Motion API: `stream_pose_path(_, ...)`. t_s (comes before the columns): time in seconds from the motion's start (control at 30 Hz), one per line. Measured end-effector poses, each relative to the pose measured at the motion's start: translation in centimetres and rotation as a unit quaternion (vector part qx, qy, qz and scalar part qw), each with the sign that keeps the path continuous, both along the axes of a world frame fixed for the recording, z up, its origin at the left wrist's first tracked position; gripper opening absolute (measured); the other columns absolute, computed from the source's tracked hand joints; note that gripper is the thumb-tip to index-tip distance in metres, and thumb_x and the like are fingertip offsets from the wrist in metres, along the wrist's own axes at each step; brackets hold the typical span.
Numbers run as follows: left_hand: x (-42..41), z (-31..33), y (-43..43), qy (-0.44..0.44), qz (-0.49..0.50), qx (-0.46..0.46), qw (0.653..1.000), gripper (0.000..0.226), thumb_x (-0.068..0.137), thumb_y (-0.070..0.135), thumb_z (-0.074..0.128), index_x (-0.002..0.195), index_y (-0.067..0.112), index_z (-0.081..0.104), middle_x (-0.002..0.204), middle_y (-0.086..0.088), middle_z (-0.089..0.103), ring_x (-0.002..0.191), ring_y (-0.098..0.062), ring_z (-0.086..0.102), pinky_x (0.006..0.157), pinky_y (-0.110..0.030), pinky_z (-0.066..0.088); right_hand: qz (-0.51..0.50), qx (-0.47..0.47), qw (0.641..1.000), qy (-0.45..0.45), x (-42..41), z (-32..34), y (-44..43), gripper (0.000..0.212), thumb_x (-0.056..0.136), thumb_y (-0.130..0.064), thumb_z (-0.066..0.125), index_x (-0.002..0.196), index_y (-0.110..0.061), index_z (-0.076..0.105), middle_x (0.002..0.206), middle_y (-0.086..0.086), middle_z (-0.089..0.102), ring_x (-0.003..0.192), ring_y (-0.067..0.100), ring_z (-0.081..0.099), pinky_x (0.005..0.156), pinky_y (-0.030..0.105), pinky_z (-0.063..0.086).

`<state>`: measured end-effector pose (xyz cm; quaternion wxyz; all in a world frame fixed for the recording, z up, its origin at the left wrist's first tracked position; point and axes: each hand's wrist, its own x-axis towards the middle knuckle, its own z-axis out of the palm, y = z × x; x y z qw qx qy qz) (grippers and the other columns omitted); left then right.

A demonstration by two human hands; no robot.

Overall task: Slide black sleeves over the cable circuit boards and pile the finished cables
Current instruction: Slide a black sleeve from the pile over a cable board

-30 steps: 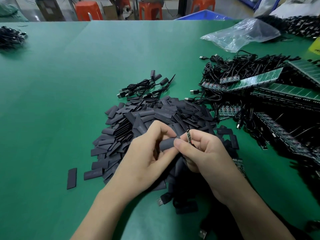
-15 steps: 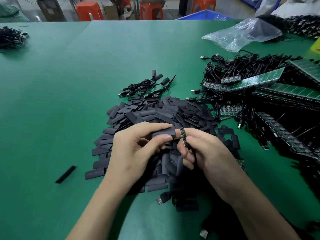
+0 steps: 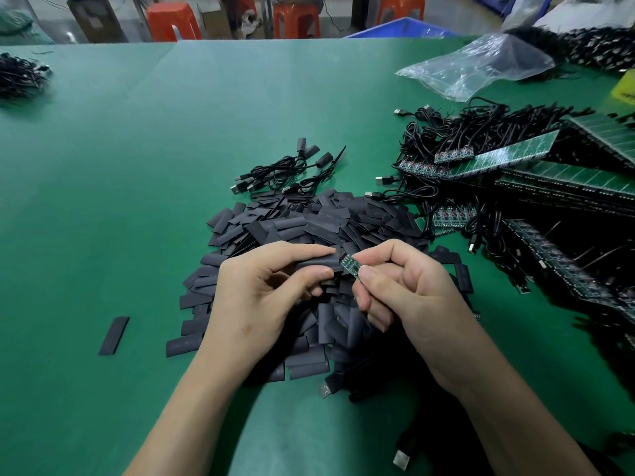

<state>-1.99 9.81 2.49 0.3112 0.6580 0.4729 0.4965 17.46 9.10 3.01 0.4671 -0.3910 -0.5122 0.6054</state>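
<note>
Green mat-covered work table [image 3: 103, 201], contents listed from the near edge. Near edge, right of centre: silver USB plug [image 3: 401, 460] on a black lead. Mid-near, centre: left hand [image 3: 261, 297], thumb and curled fingers pinching a flat black tubular sleeve [image 3: 318, 264]. Right hand [image 3: 412, 297], thumb and forefinger pinching a small green circuit board [image 3: 350, 266]; the board's left end meets the sleeve's right-hand mouth, directly between the two hands, and whether it has entered cannot be told. Beneath and around both hands: large heap of loose black sleeves [image 3: 309, 225]. Left of the heap, well apart: single black sleeve lying flat [image 3: 114, 335]. Just beyond the heap: small pile of black cables with sleeved ends [image 3: 292, 170]. Right side: tangle of black USB cables with bare boards [image 3: 457, 139], lying among long green circuit-board panels [image 3: 515, 152]. Far right: crumpled clear plastic bag [image 3: 481, 67]. Far left: bundle of black cables [image 3: 17, 77]. Beyond the table: orange plastic stools [image 3: 173, 22].
</note>
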Motion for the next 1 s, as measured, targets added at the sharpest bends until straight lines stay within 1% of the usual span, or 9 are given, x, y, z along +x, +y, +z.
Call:
stream_pose_path(0.1, 0.0, 0.0, 0.0, 0.014, 0.000, -0.001, 1.000, 0.027, 0.086, 0.008, 0.079, 0.101, 0.030, 0.079, 0.085, 0.012, 0.077, 0.065, -0.007, 0.072, 0.067, -0.018, 0.056, 0.006, 0.000, 1.000, -0.012, 0.0, -0.2, 0.0, 0.016, 0.093, -0.018, 0.059, 0.104, -0.007, 0.061, 0.068, 0.005, 0.063, 0.051, 0.013, 0.040, 0.050, 0.024, 0.040)
stream_pose_path(0.23, -0.3, 0.2, 0.1, 0.065, -0.006, 0.025, 0.998, 0.017, 0.086, 0.024, 0.078, 0.102, 0.030, 0.079, 0.087, 0.011, 0.076, 0.074, -0.009, 0.072, 0.071, -0.021, 0.055, 0.019, 0.003, 0.999, -0.034, 0.3, -0.3, 0.2, 0.008, 0.096, -0.013, 0.059, 0.100, -0.009, 0.064, 0.068, 0.006, 0.065, 0.049, 0.011, 0.041, 0.050, 0.023, 0.040)
stream_pose_path(0.33, -0.8, 0.5, 0.2, 0.145, -0.025, 0.060, 0.987, 0.016, 0.086, 0.024, 0.077, 0.102, 0.022, 0.081, 0.090, 0.011, 0.074, 0.083, -0.006, 0.068, 0.074, -0.015, 0.048, 0.038, -0.002, 0.996, -0.075, 0.9, -0.4, 0.3, 0.006, 0.102, -0.005, 0.058, 0.102, -0.007, 0.064, 0.068, 0.006, 0.068, 0.049, 0.011, 0.044, 0.051, 0.022, 0.042)
stream_pose_path(0.4, -1.1, 0.6, 0.2, 0.171, -0.043, 0.069, 0.982, 0.018, 0.087, 0.024, 0.077, 0.103, 0.019, 0.082, 0.091, 0.010, 0.073, 0.085, -0.003, 0.067, 0.076, -0.011, 0.044, 0.057, -0.009, 0.993, -0.104, 1.2, -0.3, 0.4, 0.007, 0.102, -0.005, 0.057, 0.103, -0.006, 0.064, 0.071, 0.007, 0.070, 0.050, 0.012, 0.045, 0.052, 0.022, 0.042)
stream_pose_path(0.57, -1.5, 0.6, 0.2, 0.194, -0.066, 0.061, 0.977, 0.019, 0.087, 0.027, 0.075, 0.103, 0.019, 0.082, 0.091, 0.011, 0.072, 0.085, 0.003, 0.064, 0.077, -0.008, 0.042, 0.093, -0.026, 0.987, -0.131, 1.5, 0.2, 0.4, 0.008, 0.103, -0.003, 0.055, 0.102, -0.006, 0.062, 0.070, 0.007, 0.070, 0.050, 0.013, 0.043, 0.050, 0.023, 0.038)
stream_pose_path(0.67, -1.5, 0.5, 0.2, 0.199, -0.062, 0.050, 0.977, 0.020, 0.087, 0.031, 0.074, 0.103, 0.021, 0.082, 0.092, 0.011, 0.071, 0.086, -0.001, 0.065, 0.078, -0.011, 0.044, 0.096, -0.032, 0.985, -0.138, 1.4, 0.2, 0.5, 0.007, 0.103, -0.002, 0.055, 0.102, -0.005, 0.061, 0.070, 0.007, 0.070, 0.051, 0.015, 0.042, 0.051, 0.027, 0.036)
stream_pose_path(0.73, -1.4, 0.4, 0.1, 0.199, -0.061, 0.045, 0.977, 0.021, 0.087, 0.033, 0.074, 0.104, 0.022, 0.082, 0.092, 0.012, 0.071, 0.087, -0.003, 0.067, 0.078, -0.014, 0.046, 0.093, -0.034, 0.986, -0.136, 1.4, 0.2, 0.5, 0.007, 0.102, -0.002, 0.055, 0.102, -0.005, 0.061, 0.070, 0.007, 0.070, 0.051, 0.014, 0.042, 0.051, 0.026, 0.037)
stream_pose_path(0.87, -1.3, 0.5, 0.1, 0.201, -0.084, 0.043, 0.975, 0.019, 0.088, 0.031, 0.074, 0.104, 0.024, 0.081, 0.093, 0.013, 0.071, 0.089, -0.003, 0.067, 0.080, -0.013, 0.046, 0.098, -0.034, 0.984, -0.142, 1.4, 0.3, 0.4, 0.007, 0.102, 0.000, 0.055, 0.104, -0.005, 0.059, 0.072, 0.008, 0.072, 0.051, 0.014, 0.044, 0.052, 0.024, 0.040)
stream_pose_path(1.0, -1.4, 0.5, 0.2, 0.194, -0.093, 0.042, 0.976, 0.018, 0.088, 0.030, 0.075, 0.104, 0.024, 0.081, 0.092, 0.013, 0.071, 0.088, -0.004, 0.068, 0.079, -0.013, 0.046, 0.093, -0.029, 0.985, -0.144, 1.4, 0.3, 0.4, 0.013, 0.102, 0.000, 0.055, 0.112, -0.007, 0.050, 0.081, 0.013, 0.076, 0.055, 0.015, 0.049, 0.055, 0.023, 0.045)
